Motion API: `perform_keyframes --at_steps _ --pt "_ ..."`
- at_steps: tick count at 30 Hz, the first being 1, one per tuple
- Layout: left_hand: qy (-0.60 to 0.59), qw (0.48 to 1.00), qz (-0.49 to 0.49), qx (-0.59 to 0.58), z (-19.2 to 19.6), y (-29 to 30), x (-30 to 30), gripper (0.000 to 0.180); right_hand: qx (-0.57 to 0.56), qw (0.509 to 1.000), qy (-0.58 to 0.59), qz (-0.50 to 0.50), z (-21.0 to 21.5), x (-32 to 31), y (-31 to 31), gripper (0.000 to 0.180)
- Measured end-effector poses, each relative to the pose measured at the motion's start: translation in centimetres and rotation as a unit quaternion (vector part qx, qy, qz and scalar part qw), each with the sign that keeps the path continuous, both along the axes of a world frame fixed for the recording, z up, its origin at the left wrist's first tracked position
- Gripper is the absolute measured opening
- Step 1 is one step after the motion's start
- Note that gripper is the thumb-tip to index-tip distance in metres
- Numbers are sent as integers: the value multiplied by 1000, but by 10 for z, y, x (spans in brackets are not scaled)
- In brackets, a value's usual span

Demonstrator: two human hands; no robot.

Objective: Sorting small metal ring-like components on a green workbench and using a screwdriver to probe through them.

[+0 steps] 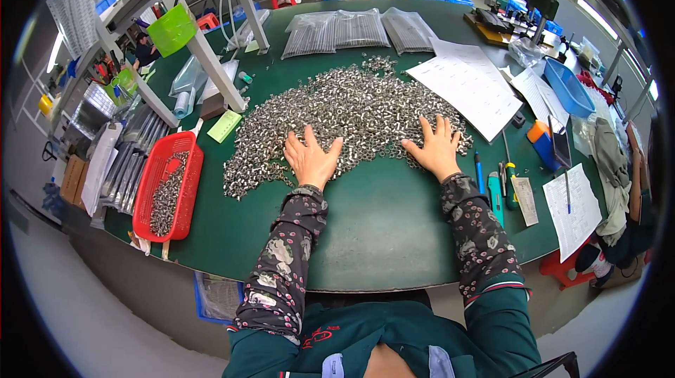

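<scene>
A wide heap of small shiny metal rings [358, 107] is spread over the green tabletop in front of me. My left hand [311, 158] lies palm down on the near left part of the heap, fingers spread. On the near right part rests my right hand [436, 149], its fingers also stretched apart. Both hands touch the rings and neither grips anything. To the left, a red plastic basket [193, 188] holds more of the same small metal parts.
Bagged metal rods [336, 30] lie behind the heap. Paper sheets [471, 86] overlap its right side. A blue pen [479, 173], a teal cutter [496, 199] and a screwdriver [511, 188] lie right of my right arm. A shelf post [214, 72] stands at the left.
</scene>
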State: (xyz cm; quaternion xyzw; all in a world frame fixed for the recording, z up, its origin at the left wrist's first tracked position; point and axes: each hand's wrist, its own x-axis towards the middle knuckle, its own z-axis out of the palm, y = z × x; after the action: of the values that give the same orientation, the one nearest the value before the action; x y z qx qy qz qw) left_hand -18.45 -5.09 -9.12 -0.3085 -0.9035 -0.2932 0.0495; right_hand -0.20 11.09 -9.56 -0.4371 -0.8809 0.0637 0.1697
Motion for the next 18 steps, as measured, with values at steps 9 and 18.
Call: perform_keyframes --at_steps 9,18 --pt "16 996 -87 -20 5 31 26 68 12 999 39 19 0 -29 -8 66" --pt "57 976 -211 -12 1 33 51 58 19 989 79 126 -11 -15 -18 48"
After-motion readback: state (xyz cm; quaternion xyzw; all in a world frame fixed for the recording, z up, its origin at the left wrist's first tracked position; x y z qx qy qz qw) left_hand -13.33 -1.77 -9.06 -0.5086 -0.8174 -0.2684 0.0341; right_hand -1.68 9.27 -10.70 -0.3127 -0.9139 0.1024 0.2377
